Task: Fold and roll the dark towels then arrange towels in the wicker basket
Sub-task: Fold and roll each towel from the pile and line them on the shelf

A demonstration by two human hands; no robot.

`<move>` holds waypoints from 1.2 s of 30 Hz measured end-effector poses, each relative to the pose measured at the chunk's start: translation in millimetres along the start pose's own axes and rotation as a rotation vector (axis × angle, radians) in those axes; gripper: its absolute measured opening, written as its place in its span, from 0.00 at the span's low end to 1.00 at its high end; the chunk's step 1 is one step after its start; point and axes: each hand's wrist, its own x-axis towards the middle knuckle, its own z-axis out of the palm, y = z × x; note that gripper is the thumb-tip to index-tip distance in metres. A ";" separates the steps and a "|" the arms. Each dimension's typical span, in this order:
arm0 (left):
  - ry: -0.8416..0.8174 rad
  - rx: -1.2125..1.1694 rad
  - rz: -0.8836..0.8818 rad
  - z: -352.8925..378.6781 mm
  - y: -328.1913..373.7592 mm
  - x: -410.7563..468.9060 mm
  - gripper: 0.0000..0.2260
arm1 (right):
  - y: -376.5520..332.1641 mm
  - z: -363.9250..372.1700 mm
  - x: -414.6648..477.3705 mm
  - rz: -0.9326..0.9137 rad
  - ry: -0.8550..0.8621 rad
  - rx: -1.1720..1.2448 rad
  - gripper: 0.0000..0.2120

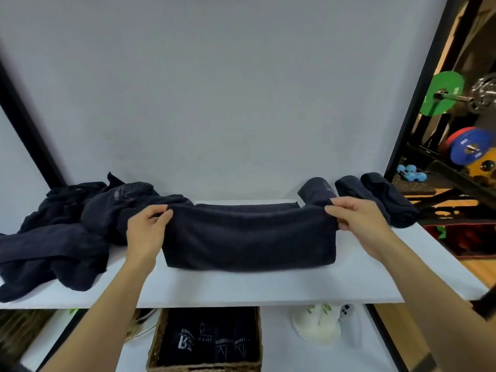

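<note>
A dark navy towel [249,237] is stretched between my hands over the white table [241,288], its lower fold draped down onto the surface. My left hand [146,229] pinches its upper left corner. My right hand [357,218] pinches the upper right corner. A heap of unfolded dark towels [61,234] lies at the table's left. Three rolled dark towels [375,200] lie side by side at the back right. Below the table's front edge stands the wicker basket [155,345], holding several dark rolled towels with white logos.
A white backdrop rises behind the table. White shoes [319,328] sit on the floor beside the basket. At the right stands a rack with a green weight plate [442,93], a blue plate [472,149] and blue dumbbells.
</note>
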 end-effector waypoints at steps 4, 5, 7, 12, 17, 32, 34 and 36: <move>-0.038 0.027 -0.084 29.7 -5.0 54.3 0.08 | -1.9 18.9 58.5 -0.085 0.100 -0.353 0.13; -0.071 0.062 -0.090 38.3 -8.0 67.1 0.09 | 1.0 24.6 72.9 -0.105 0.117 -0.465 0.13; -0.117 0.165 -0.075 55.1 -15.5 90.3 0.14 | 11.6 35.6 101.2 -0.135 0.130 -0.659 0.11; -0.148 0.451 0.055 87.3 -42.4 125.2 0.16 | 39.9 60.6 149.3 -0.116 0.060 -1.164 0.07; -0.154 0.784 0.246 99.1 -52.2 125.6 0.15 | 47.7 77.4 150.4 -0.164 0.026 -1.529 0.09; -0.809 1.072 0.549 93.8 -62.1 57.8 0.41 | 90.2 113.5 154.9 -0.138 -0.244 -1.212 0.25; -0.833 0.978 0.658 76.2 -64.2 37.4 0.37 | 77.4 111.1 154.9 -0.177 -0.214 -1.249 0.21; -0.725 0.967 0.857 63.5 -68.5 28.4 0.24 | 61.8 104.9 155.6 -0.192 -0.261 -1.280 0.18</move>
